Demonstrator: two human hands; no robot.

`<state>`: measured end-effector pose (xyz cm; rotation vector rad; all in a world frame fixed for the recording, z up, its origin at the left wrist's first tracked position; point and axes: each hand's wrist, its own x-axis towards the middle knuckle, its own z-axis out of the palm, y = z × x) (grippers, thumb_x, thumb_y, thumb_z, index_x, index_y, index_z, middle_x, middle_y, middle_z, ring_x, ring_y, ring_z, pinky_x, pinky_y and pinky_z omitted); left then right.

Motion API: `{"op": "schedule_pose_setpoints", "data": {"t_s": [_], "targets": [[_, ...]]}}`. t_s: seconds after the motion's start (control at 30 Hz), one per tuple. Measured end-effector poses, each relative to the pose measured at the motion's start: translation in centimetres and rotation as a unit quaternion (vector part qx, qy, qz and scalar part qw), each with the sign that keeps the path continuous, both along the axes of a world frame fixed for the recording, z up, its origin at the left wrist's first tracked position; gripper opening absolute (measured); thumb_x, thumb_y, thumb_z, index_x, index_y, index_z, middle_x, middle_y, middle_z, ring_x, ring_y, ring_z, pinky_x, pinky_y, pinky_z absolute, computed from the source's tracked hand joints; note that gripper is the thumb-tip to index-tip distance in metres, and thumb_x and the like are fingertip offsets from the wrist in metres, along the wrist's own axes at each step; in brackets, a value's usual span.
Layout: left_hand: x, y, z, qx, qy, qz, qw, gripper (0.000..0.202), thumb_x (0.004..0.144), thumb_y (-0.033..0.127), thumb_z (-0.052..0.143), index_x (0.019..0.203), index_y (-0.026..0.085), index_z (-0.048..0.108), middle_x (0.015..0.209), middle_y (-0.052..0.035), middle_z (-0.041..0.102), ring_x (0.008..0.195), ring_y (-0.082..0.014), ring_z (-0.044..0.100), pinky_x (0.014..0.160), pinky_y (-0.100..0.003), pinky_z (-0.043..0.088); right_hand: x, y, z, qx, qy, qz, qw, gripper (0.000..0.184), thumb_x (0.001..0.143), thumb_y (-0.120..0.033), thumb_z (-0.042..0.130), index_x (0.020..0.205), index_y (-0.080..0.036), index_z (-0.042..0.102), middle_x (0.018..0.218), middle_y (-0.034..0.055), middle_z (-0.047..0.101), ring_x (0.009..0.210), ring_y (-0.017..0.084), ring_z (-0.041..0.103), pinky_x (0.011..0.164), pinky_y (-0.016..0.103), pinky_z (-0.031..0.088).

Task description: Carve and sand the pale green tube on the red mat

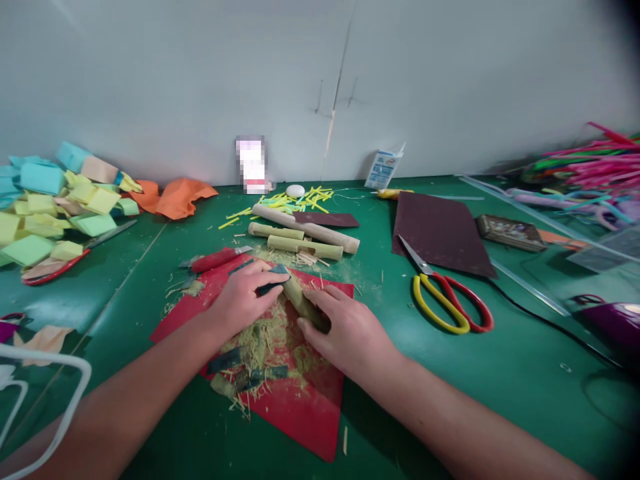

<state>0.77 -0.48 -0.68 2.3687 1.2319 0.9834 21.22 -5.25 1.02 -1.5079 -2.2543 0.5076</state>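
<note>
My left hand (250,293) pinches a small dark piece of sandpaper (273,281) against the upper end of a bamboo piece (299,297). The bamboo's lower part is wrapped by the fingers of my right hand (345,327). Both hands are over a red sheet (310,413) strewn with pale shavings and dust (265,340). Several dark scraps (225,361) lie among the shavings. Just beyond my left hand rests a red-handled knife (215,259). Farther back are two cut bamboo pieces (305,247) and a longer pale stick (330,236).
Yellow-and-red-handled scissors (450,303) overlap a dark brown sheet (440,230) on the right. Colored paper pieces (45,213) pile up at left. A phone (251,165) leans on the wall. A white wire frame (75,400) stands front left; a purple tool (615,323) lies right.
</note>
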Motion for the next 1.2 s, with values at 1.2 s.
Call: {"op": "schedule_pose_setpoints", "data": {"t_s": [1.2], "targets": [[-0.09,-0.01,-0.72,0.089,0.092,-0.016,0.992,0.027,0.095,0.024,0.041,0.106,0.015,0.064,0.087,-0.0055,0.056,0.077,-0.0127,0.055,0.07,-0.025,0.046,0.32,0.18,0.02,-0.006,0.04,0.002,0.999,0.024,0.079,-0.027,0.056,0.101,-0.021,0.063,0.091,0.0039,0.06,0.074,0.015,0.055,0.063,0.027,0.042]]}}
